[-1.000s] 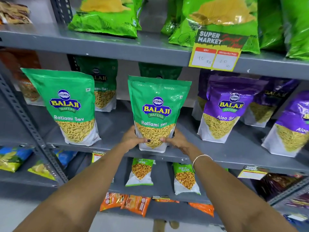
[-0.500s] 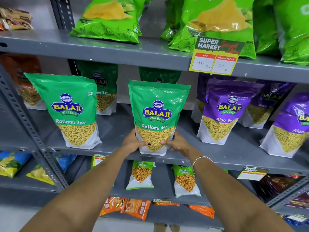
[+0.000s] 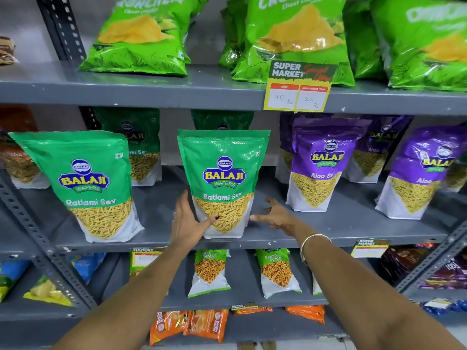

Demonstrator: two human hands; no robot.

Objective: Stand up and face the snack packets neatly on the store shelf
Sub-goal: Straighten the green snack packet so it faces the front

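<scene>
A green Ratlami Sev packet (image 3: 223, 180) stands upright, label forward, near the front of the middle grey shelf (image 3: 328, 232). My left hand (image 3: 188, 221) is spread open at its lower left, the thumb tip just touching its base. To the packet's lower right, my right hand (image 3: 274, 214) hovers with fingers apart, a little off the bag. A second Ratlami Sev packet (image 3: 86, 183) stands to the left. Purple Aloo Sev packets (image 3: 321, 162) stand to the right.
More green and purple packets stand behind the front row. Green chip bags (image 3: 141, 36) lie on the upper shelf above a yellow price tag (image 3: 299, 89). Small Chana Garam packets (image 3: 209, 271) stand on the shelf below, orange packets (image 3: 192, 324) lower still. A perforated upright (image 3: 32, 223) runs at left.
Both hands gripped the middle packet's base before; now they have let go and spread away from it. The packet stays standing. The camera has moved closer and tilted up slightly.
</scene>
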